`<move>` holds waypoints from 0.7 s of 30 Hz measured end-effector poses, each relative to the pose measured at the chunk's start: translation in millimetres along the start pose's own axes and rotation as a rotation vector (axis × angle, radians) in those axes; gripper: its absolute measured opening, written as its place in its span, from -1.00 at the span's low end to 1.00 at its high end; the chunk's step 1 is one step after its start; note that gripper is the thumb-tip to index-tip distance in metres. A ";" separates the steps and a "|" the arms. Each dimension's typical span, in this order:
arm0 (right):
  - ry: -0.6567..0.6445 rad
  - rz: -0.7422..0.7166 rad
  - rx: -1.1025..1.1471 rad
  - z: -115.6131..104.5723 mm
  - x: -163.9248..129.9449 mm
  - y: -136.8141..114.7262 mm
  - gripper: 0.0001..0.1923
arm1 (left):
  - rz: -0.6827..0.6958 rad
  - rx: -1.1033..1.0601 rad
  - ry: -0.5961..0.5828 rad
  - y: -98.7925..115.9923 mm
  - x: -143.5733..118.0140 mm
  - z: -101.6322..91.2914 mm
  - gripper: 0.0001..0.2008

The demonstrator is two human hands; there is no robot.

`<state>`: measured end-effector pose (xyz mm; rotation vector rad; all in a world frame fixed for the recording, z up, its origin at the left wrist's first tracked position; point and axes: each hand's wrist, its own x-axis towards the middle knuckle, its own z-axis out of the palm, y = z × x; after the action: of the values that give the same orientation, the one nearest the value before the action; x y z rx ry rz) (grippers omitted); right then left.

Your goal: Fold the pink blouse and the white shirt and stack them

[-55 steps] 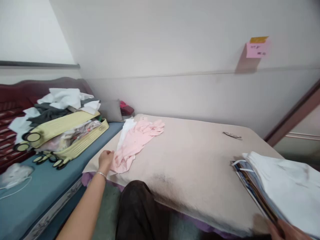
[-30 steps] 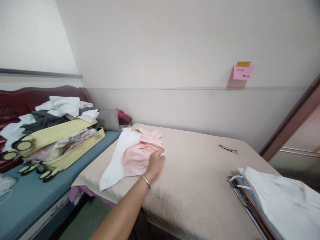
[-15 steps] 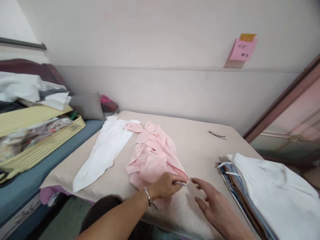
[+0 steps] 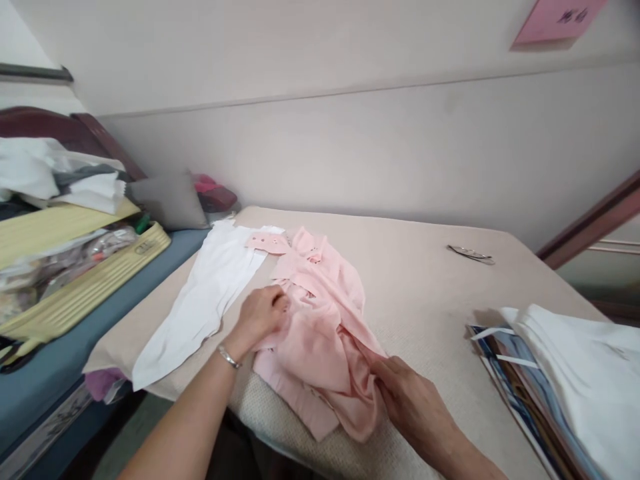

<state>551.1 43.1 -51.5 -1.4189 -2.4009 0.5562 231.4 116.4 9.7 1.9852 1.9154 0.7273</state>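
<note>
A crumpled pink garment (image 4: 320,333) with small eyelet cut-outs lies in the middle of the covered bed surface. My left hand (image 4: 263,312), with a silver bangle at its wrist, is closed on the garment's left side, its fingers curled into the cloth. At the lower right edge, my right hand (image 4: 413,400) pinches the same garment, thumb and fingertips pressed on the fabric. A pink sleeve-like flap (image 4: 267,242) points left from the top. It overlaps a white cloth piece (image 4: 195,307) spread flat beside the garment.
Eyeglasses (image 4: 471,254) rest at the back right. A stack of folded clothes with a white garment (image 4: 585,387) on top stands at the right. On the left, a yellow container (image 4: 85,287) holds bagged items, near a grey cushion (image 4: 173,200). A wall (image 4: 350,153) closes the back.
My left hand has let go of the white bit at the lower right edge and moved to the garment's left side. My right hand has moved in and taken the right edge.
</note>
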 end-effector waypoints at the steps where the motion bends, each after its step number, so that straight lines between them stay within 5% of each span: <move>1: -0.002 0.004 0.005 -0.3 -0.3 0.4 -0.76 | -0.033 0.014 0.009 -9.8 4.4 -3.9 -0.78; 5: -0.015 0.011 0.042 -0.4 0.0 2.4 -0.72 | 0.019 -0.105 -0.039 -18.8 7.3 0.4 -0.76; 9: -0.011 0.018 0.064 2.1 -0.1 6.1 -0.58 | 0.175 -0.186 -0.083 4.0 0.8 22.4 -0.70; 14: -0.038 0.023 -0.004 3.9 0.3 1.0 -0.70 | 0.293 -0.029 -0.141 21.3 -4.3 46.1 -0.70; 17: -0.037 0.038 -0.036 1.0 0.8 1.0 -0.71 | 0.254 -0.115 -0.142 21.1 -2.7 46.1 -0.70; 21: 0.012 0.149 -0.097 -11.5 2.4 13.6 -0.73 | -0.012 -0.473 0.061 8.4 6.1 28.5 -0.74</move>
<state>565.4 53.2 -47.6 -1.6477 -2.3551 0.4696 253.7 125.8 -8.5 1.6711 1.5932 1.1269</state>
